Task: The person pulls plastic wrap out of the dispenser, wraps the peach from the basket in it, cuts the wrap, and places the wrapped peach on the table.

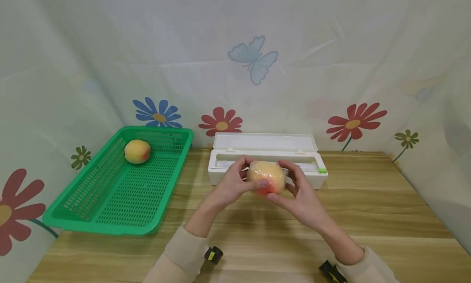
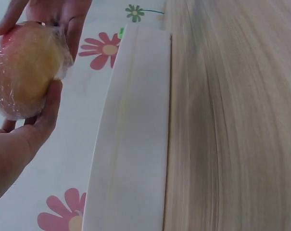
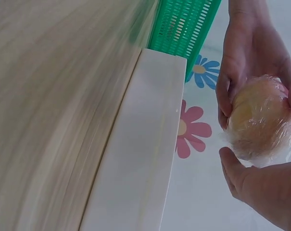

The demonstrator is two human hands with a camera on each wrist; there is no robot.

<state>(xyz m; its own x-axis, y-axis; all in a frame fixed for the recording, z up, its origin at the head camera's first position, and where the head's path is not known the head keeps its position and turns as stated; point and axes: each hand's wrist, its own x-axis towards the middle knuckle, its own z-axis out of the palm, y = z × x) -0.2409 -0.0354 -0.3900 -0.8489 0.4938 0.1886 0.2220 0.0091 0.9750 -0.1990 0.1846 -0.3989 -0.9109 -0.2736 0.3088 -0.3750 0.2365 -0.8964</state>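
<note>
Green basket (image 1: 103, 228) at left bears an unwrapped fruit (image 1: 137, 151), well apart from the hands; left hand (image 1: 233, 183) grips the wrapped fruit (image 1: 268, 174), held before the open white box (image 1: 216, 177), which would obstruct forward lowering; likely light, firm, slippery in clear film (image 3: 260, 139); hold opposite flanks; right hand (image 1: 306, 203) grips the right flank, fingers curled.

Free tabletop (image 1: 375, 195) right of the hands (image 1: 306, 201), green basket (image 1: 128, 197) as left-side obstacle
</note>
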